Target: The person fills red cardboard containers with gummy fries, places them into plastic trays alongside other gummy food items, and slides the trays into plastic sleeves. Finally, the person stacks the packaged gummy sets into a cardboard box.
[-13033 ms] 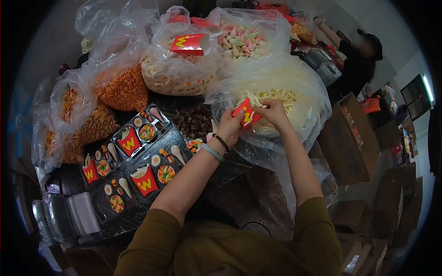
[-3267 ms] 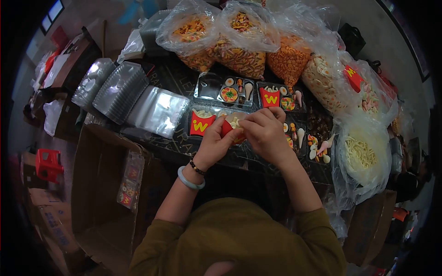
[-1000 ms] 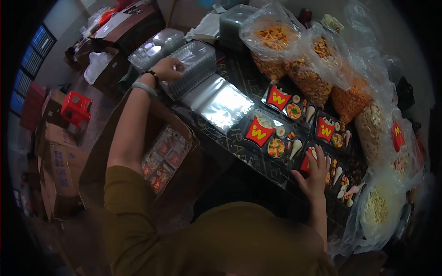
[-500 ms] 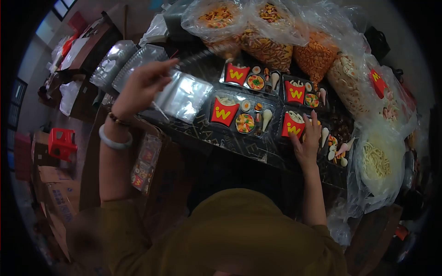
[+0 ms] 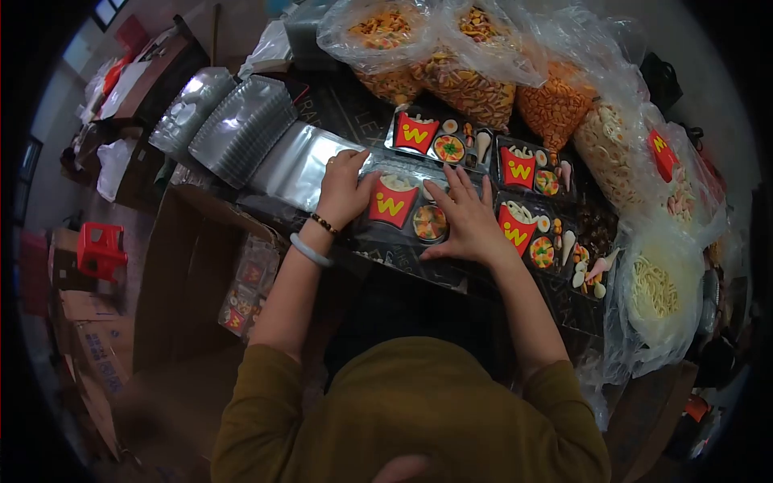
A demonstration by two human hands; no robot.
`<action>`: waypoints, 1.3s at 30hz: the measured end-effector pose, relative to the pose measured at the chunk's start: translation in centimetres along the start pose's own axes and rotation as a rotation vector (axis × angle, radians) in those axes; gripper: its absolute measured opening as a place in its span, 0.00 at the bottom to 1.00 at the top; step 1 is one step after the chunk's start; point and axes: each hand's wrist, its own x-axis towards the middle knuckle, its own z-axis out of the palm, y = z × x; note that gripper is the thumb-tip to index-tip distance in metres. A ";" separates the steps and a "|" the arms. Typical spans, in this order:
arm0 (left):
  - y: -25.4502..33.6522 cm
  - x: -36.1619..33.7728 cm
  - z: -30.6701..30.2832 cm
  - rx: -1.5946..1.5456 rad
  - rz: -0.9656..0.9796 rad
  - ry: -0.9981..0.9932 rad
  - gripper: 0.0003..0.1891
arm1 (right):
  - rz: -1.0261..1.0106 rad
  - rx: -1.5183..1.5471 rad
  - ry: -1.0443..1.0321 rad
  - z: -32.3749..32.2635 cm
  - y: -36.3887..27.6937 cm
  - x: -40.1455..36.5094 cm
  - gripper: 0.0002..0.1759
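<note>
A clear plastic tray of toy food lies near the table's front edge, between my two hands. In it are a red carton with a yellow mark and white fries, and a small round dish of coloured bits. My left hand is at its left side, thumb apart from the fingers and touching the tray's edge. Over the right half spreads my right hand, fingers stretched and thumb at the front edge, hiding part of the contents. Similar filled trays are beyond it and to the right.
Stacked clear plastic shells stand at the left, beside flat clear bags. Large bags of small toy pieces line the back and right, one with white fries. An open carton holds packed trays, lower left; a red stool is beyond.
My left hand has come down and right from above the clear bags to the near tray. My right hand has moved left from the right-hand tray onto the near one.
</note>
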 end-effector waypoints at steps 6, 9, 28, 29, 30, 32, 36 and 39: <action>0.4 -2.6 0.3 -0.091 -0.177 -0.040 0.19 | -0.048 -0.016 -0.025 1.1 0.5 1.2 0.61; 0.7 -2.1 1.1 -0.050 -0.201 -0.063 0.16 | -0.021 -0.023 -0.017 1.4 0.9 1.1 0.59; 1.6 -1.4 1.9 -0.185 -0.562 -0.117 0.21 | -0.073 -0.013 0.108 3.6 -1.8 3.3 0.52; 2.3 -1.2 1.5 -0.139 -0.574 -0.148 0.18 | -0.067 -0.005 0.114 3.7 -1.7 3.4 0.53; 2.7 -1.3 1.5 -0.059 -0.518 -0.141 0.17 | -0.063 0.004 0.120 3.7 -1.7 3.3 0.54; 3.3 -1.5 1.1 0.106 -0.400 -0.117 0.16 | -0.056 -0.002 0.129 3.9 -1.7 3.3 0.55; 0.6 -3.6 0.5 0.299 -0.051 0.252 0.21 | -0.040 0.002 0.136 3.5 -2.0 3.4 0.55; -1.3 -4.8 -0.4 0.534 -0.136 -0.031 0.20 | -0.031 -0.001 0.134 3.7 -2.0 3.1 0.55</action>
